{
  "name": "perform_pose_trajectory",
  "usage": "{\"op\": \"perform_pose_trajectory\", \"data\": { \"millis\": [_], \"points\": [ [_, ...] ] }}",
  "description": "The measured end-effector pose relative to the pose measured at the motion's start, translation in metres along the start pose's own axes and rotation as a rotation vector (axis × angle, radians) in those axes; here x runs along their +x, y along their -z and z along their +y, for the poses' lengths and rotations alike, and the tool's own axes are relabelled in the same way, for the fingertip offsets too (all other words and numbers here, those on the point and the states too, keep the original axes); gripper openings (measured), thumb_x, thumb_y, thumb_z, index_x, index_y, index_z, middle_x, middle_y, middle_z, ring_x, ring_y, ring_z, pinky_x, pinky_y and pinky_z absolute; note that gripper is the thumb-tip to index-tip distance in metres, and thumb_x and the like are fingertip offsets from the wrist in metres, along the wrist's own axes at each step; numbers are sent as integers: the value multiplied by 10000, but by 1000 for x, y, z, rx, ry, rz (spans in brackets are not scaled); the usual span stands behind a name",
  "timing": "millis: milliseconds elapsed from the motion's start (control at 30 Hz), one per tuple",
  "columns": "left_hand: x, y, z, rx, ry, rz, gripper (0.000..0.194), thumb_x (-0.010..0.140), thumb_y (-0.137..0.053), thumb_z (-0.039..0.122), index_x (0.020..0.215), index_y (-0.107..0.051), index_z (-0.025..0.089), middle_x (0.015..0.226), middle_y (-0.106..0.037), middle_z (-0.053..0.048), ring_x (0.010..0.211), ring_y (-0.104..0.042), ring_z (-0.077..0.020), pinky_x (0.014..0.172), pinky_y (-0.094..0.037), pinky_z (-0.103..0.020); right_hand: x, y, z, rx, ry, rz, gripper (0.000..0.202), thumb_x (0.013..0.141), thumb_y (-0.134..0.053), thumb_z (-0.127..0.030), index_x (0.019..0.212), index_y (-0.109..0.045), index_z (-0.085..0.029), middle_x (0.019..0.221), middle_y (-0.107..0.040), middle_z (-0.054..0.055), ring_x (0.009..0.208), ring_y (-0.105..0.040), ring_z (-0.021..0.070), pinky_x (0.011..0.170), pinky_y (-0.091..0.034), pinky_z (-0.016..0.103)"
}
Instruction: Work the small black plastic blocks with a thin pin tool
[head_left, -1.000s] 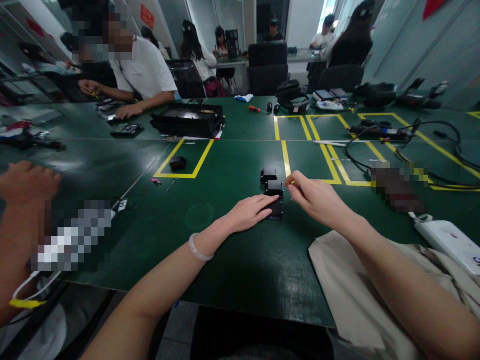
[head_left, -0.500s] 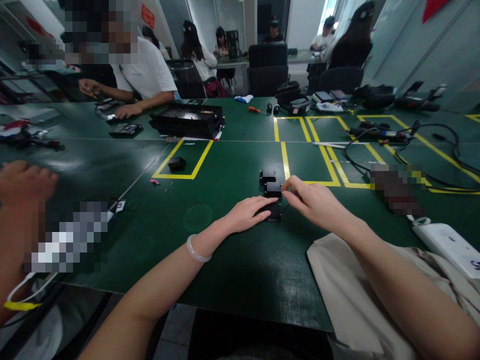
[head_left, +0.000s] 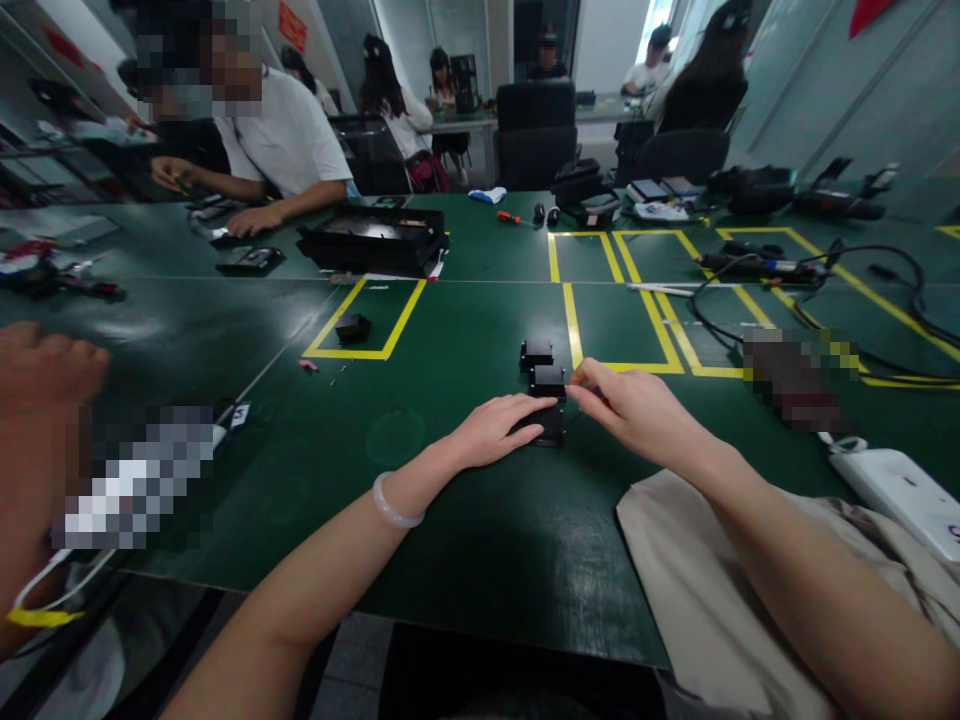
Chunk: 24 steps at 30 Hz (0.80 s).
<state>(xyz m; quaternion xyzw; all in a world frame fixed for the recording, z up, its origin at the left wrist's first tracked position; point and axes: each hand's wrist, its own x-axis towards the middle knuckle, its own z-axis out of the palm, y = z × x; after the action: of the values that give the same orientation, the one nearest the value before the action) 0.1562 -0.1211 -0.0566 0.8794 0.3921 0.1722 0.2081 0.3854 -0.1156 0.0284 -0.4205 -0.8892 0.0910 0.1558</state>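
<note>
Several small black box-shaped parts stand in a short row on the green table, the rear one [head_left: 538, 353] just behind the middle one [head_left: 548, 380]. Across the nearest black part [head_left: 553, 425] lies my left hand [head_left: 499, 428], its fingers stretched out and its thumb apart, touching the part. My right hand [head_left: 615, 400] is at the right side of the row, thumb and forefinger pinched close to the edge of the parts. Whatever is between those fingertips is too small or hidden to make out; a thin dark line shows just below them.
Yellow tape [head_left: 622, 367] marks rectangles on the table, one with a small black block [head_left: 352, 327]. A black tray [head_left: 375, 240], an orange screwdriver [head_left: 508, 217] and cables [head_left: 701, 310] lie beyond. Beige cloth [head_left: 667, 540] hangs over the near edge. A co-worker's hand [head_left: 49, 365] is at left.
Both hands keep almost the same pose at the black parts. The whole view has shifted very slightly; the parts stay in their row.
</note>
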Motion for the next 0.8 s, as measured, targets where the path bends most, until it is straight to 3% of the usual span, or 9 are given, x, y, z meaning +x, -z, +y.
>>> {"op": "perform_pose_trajectory", "data": {
  "millis": [200,400,633,800],
  "points": [
    [0,1,0,-7,3,-13,456,1008,-359,428,1440,-365,281,1370,-526,-53,1222,-515,-219,1031,-405,-398,0,-1,1,65,1,1,203,960,-347,-315,1056,-482,-197,717,-599,8,590,-536,161,564,-310,262],
    [-1,0,-1,-11,-5,-9,451,1009,-359,422,1438,-365,281,1361,-533,-49,1213,-516,-216,1032,-400,-394,1,-1,0,49,-28,9,244,965,-379,-405,953,-520,-206,704,-611,17,601,-547,171,561,-307,266],
    [0,1,-1,-16,-2,-19,462,1008,-357,438,1440,-364,276,1372,-523,-57,1214,-515,-227,1032,-399,-399,1,-1,0,64,-11,14,209,964,-359,-338,1030,-499,-198,713,-598,11,603,-545,165,563,-311,259],
    [-1,1,-2,-25,-4,-22,465,1002,-372,439,1437,-371,276,1364,-529,-56,1204,-520,-232,1030,-398,-400,1,-2,1,46,-2,5,246,969,-373,-411,958,-513,-208,688,-589,4,594,-537,163,558,-297,258]
  ]
}}
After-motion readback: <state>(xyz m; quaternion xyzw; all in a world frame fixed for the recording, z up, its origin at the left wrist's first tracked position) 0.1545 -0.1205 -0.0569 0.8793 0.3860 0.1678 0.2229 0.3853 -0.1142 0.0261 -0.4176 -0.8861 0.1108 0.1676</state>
